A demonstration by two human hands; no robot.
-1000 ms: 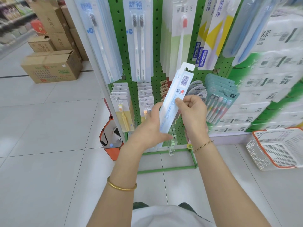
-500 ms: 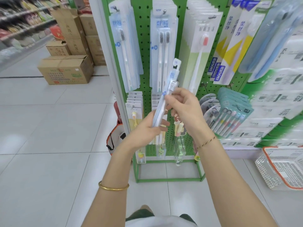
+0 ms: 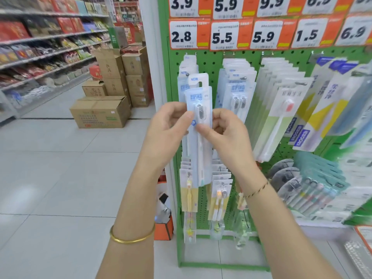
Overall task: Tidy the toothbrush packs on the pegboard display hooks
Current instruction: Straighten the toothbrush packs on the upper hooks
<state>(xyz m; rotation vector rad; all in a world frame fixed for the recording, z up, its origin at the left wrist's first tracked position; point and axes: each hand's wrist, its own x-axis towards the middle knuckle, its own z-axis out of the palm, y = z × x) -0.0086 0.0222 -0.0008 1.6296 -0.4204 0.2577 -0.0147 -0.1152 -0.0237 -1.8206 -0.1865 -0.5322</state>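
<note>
- Two hands at frame centre: left hand (image 3: 167, 125) and right hand (image 3: 227, 133), fingers (image 3: 188, 115) pinching one toothbrush pack (image 3: 199, 101) upright before the left column of the pegboard (image 3: 210, 64).
- I judge it light, flexible and slippery; hold its card edges near the top.

Upper price tags (image 3: 227, 6), left to right: 3.9, 5.9, 9.9, 6.9. Lower price tags (image 3: 225, 36): 2.8, 5.5, 5.9, 1.5, 6.9. "NEW" on near toothbrush pack (image 3: 198, 93). "FROG" on yellow-and-white packs (image 3: 301, 135), right.
</note>
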